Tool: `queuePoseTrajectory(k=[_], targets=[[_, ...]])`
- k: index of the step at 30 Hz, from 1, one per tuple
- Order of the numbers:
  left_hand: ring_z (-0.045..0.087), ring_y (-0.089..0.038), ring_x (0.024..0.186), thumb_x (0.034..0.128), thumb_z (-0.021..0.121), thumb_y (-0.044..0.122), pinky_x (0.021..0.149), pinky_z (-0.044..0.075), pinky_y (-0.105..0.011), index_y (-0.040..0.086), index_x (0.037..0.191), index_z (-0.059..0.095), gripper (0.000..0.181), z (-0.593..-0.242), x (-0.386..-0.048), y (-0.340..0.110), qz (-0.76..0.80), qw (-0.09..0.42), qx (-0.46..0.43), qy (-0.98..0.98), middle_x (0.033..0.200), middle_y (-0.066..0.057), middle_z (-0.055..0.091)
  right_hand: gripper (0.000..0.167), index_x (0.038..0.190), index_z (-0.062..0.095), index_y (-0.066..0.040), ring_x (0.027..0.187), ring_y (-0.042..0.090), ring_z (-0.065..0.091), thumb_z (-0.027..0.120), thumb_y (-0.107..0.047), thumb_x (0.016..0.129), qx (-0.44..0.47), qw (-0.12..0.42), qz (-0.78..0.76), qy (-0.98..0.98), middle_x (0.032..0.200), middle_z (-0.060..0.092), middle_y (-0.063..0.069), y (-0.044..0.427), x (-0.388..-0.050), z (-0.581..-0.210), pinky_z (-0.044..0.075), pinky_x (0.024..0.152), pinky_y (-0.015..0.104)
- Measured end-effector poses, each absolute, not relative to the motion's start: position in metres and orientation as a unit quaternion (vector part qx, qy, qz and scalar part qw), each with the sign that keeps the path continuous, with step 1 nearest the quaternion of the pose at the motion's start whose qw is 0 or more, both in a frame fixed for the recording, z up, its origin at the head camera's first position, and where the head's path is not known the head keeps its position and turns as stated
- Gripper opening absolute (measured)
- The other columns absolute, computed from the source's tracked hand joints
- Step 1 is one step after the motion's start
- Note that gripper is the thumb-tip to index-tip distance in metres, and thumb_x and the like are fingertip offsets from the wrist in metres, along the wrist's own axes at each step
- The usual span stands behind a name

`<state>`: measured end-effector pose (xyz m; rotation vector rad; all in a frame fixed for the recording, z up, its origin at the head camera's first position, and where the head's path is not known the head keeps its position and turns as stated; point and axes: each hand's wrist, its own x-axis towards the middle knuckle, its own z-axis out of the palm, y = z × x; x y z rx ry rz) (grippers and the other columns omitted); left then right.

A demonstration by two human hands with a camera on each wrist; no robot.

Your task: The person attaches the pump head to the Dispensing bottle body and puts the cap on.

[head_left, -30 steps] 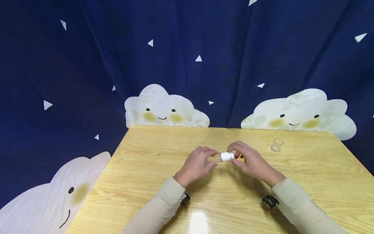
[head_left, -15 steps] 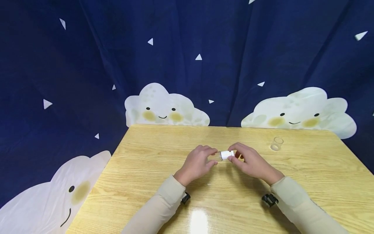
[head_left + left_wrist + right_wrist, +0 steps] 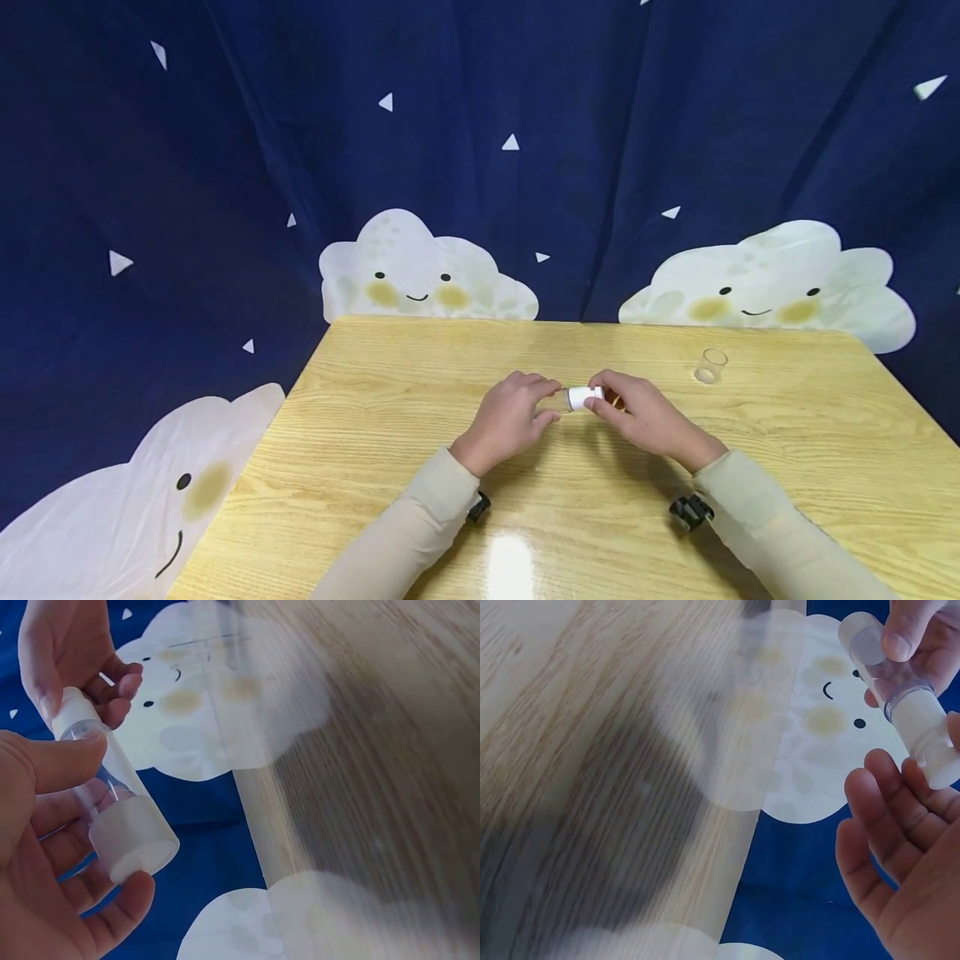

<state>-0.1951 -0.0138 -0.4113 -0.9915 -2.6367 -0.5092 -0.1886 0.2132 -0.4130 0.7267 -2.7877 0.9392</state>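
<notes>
A small clear bottle [image 3: 581,398] with a white collar and top is held sideways above the table, between both hands. My left hand [image 3: 510,417] grips its clear body, thumb on one side and curled fingers on the other. In the left wrist view, the bottle's wide white base [image 3: 133,838] points toward the camera. My right hand [image 3: 648,417] pinches the white top end. From the right wrist view, the white collar [image 3: 919,716] shows, and several of my right fingers [image 3: 900,806] lie loosely curled beside the top.
A clear open-ended cylinder [image 3: 710,366], like a cap, stands on the wooden table [image 3: 375,400] at the back right. Behind the table's far edge hangs a dark blue curtain [image 3: 450,108] with printed clouds.
My right thumb and fingers have shifted slightly around the white top, with the forefinger drawn back toward its end. The left hand keeps its grip on the clear body, nearly still.
</notes>
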Motion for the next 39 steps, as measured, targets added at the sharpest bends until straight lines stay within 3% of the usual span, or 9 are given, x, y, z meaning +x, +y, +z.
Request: queuePoseTrajectory(k=[12, 24, 31, 39], targets=[[0.067, -0.015, 0.096, 0.0879, 0.076, 0.032, 0.078, 0.057, -0.026, 0.015, 0.121, 0.070, 0.038, -0.4104, -0.1972, -0.0126, -0.196, 0.089, -0.325, -0.921, 0.109, 0.002, 0.073, 0.010, 0.101, 0.063, -0.009, 0.069, 0.005, 0.054, 0.065, -0.017, 0.095, 0.242, 0.069, 0.338, -0.907, 0.081, 0.063, -0.003, 0.2120, -0.1901, -0.4135, 0.050, 0.062, 0.021], [0.069, -0.016, 0.094, 0.0991, 0.061, 0.032, 0.076, 0.053, -0.020, 0.014, 0.126, 0.067, 0.033, -0.4060, -0.1996, -0.0091, -0.242, 0.051, -0.358, -0.900, 0.118, -0.002, 0.072, 0.023, 0.106, 0.065, -0.014, 0.073, 0.004, 0.055, 0.070, -0.003, 0.086, 0.315, 0.101, 0.342, -0.880, 0.086, 0.064, -0.007, 0.2135, -0.1905, -0.4101, 0.052, 0.065, 0.025], [0.068, -0.014, 0.097, 0.0978, 0.062, 0.031, 0.083, 0.052, -0.019, 0.017, 0.118, 0.069, 0.026, -0.4080, -0.2026, -0.0096, -0.257, 0.032, -0.393, -0.882, 0.111, 0.004, 0.073, 0.026, 0.106, 0.066, -0.017, 0.075, 0.005, 0.056, 0.068, 0.000, 0.086, 0.338, 0.092, 0.353, -0.867, 0.092, 0.066, -0.006, 0.2143, -0.1899, -0.4076, 0.052, 0.066, 0.026], [0.067, -0.012, 0.094, 0.0952, 0.066, 0.026, 0.080, 0.050, -0.016, 0.018, 0.115, 0.070, 0.022, -0.4083, -0.2029, -0.0077, -0.258, 0.024, -0.394, -0.882, 0.105, 0.004, 0.072, 0.027, 0.108, 0.066, -0.018, 0.076, 0.005, 0.056, 0.067, -0.001, 0.087, 0.339, 0.092, 0.358, -0.865, 0.095, 0.067, -0.007, 0.2126, -0.1894, -0.4072, 0.051, 0.067, 0.025]])
